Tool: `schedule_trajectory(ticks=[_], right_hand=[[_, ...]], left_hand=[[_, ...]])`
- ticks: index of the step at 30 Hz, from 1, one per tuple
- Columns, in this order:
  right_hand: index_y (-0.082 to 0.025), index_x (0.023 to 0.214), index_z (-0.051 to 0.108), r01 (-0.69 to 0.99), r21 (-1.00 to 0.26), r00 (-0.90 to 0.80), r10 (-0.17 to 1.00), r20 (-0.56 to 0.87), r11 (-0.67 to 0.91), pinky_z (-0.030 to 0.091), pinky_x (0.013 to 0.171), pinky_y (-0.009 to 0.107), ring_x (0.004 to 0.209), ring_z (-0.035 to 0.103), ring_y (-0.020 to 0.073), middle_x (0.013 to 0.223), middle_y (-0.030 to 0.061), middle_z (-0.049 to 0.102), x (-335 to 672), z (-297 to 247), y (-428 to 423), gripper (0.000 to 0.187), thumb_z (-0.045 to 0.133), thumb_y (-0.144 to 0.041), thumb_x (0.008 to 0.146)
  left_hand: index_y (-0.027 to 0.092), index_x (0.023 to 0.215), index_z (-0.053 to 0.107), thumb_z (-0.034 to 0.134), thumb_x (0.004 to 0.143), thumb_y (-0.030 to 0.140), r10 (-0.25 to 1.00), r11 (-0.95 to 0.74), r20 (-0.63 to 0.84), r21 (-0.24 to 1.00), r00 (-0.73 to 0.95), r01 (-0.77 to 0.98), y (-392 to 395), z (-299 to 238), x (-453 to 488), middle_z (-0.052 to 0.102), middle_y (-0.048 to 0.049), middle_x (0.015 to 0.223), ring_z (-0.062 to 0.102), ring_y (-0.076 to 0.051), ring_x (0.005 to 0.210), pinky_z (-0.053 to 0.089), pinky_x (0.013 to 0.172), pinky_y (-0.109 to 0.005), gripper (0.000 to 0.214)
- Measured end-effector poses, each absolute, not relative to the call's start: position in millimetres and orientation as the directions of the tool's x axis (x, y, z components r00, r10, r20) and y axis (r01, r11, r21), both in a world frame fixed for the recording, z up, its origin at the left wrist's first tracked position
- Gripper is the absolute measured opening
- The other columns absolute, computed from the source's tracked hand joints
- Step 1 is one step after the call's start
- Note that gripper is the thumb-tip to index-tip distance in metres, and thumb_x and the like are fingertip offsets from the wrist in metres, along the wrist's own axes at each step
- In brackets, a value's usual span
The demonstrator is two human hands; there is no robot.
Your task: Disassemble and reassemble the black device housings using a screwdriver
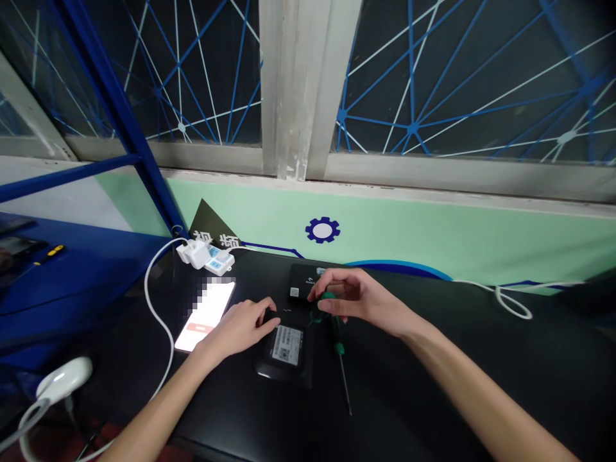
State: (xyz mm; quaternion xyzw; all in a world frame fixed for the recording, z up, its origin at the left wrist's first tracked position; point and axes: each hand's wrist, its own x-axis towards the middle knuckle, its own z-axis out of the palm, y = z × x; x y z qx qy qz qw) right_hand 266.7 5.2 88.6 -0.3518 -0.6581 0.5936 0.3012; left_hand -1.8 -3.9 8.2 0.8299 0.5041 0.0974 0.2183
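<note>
My left hand (243,327) rests palm down on the black table, fingers curled, its fingertips touching the top edge of a small black box (285,354) with a white label. My right hand (353,296) hovers just beyond it, fingers bent in a pinch over the green handle of a screwdriver (339,350) whose shaft lies toward me. The fingertips also reach a second black device (302,281) behind. What the pinch holds is not clear.
A lit phone (206,313) lies left of my left hand. A white charger and power strip (205,255) with a white cable (156,314) sit at the back left. Another white cable (513,301) lies at the right. A white scanner (65,378) sits at the left edge.
</note>
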Motion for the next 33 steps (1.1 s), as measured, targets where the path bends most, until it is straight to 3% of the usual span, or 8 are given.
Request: schedule_trajectory(ticks=[6,11,15,21,28,33], right_hand=[[-0.015,0.101,0.072,0.077,-0.997,-0.632,0.774,-0.040,0.012,0.051,0.049,0.020,0.055,0.065,0.0106,0.079,0.0025,0.069,268.1,93.7,4.1,0.027,0.073,-0.039,0.088],[-0.018,0.100,0.064,-0.007,-1.000,-0.628,0.778,-0.007,-0.014,0.051,0.048,0.019,0.058,0.065,0.0084,0.106,0.0076,0.072,265.8,90.2,4.1,0.027,0.074,-0.039,0.088],[-0.017,0.091,0.066,0.079,-0.997,-0.573,0.819,-0.034,0.014,0.048,0.047,0.017,0.055,0.059,0.0061,0.098,0.0056,0.072,264.4,89.1,3.7,0.028,0.078,-0.041,0.084],[-0.019,0.096,0.075,0.154,-0.982,-0.566,0.824,0.006,0.113,0.046,0.048,0.019,0.058,0.055,0.0082,0.091,0.0047,0.071,265.7,91.5,4.4,0.026,0.073,-0.044,0.087],[-0.018,0.096,0.066,0.068,-0.998,-0.558,0.830,-0.025,0.016,0.048,0.046,0.018,0.058,0.062,0.0081,0.105,0.0077,0.074,266.8,92.3,4.7,0.023,0.075,-0.037,0.086],[-0.016,0.102,0.070,0.023,-1.000,-0.609,0.793,-0.031,-0.022,0.052,0.048,0.020,0.058,0.069,0.0118,0.094,0.0074,0.073,267.3,90.7,5.3,0.023,0.068,-0.036,0.091]], left_hand=[[0.025,0.113,0.062,0.045,0.099,0.049,0.883,-0.382,-0.062,0.480,0.465,0.790,-3.5,8.2,-1.9,0.064,0.0024,0.069,0.063,-0.019,0.067,0.038,0.061,-0.027,0.033],[0.025,0.113,0.063,0.046,0.099,0.048,0.883,-0.380,-0.065,0.480,0.465,0.790,-3.2,9.3,-1.8,0.064,0.0026,0.068,0.063,-0.019,0.067,0.038,0.061,-0.028,0.032],[0.025,0.112,0.062,0.046,0.099,0.048,0.883,-0.388,-0.058,0.469,0.466,0.794,-3.4,9.5,-1.8,0.064,0.0024,0.068,0.063,-0.019,0.068,0.038,0.062,-0.027,0.031],[0.025,0.111,0.062,0.045,0.099,0.049,0.881,-0.387,-0.071,0.463,0.469,0.797,-3.6,11.5,-1.2,0.064,0.0019,0.069,0.063,-0.020,0.069,0.038,0.061,-0.028,0.032],[0.025,0.110,0.061,0.044,0.098,0.050,0.879,-0.399,-0.055,0.461,0.474,0.793,-3.2,8.2,-2.5,0.064,0.0024,0.069,0.062,-0.019,0.067,0.036,0.060,-0.027,0.033],[0.025,0.111,0.061,0.045,0.098,0.051,0.882,-0.397,-0.053,0.453,0.469,0.798,-3.1,6.4,-2.9,0.062,0.0028,0.068,0.062,-0.020,0.068,0.037,0.060,-0.028,0.033]])
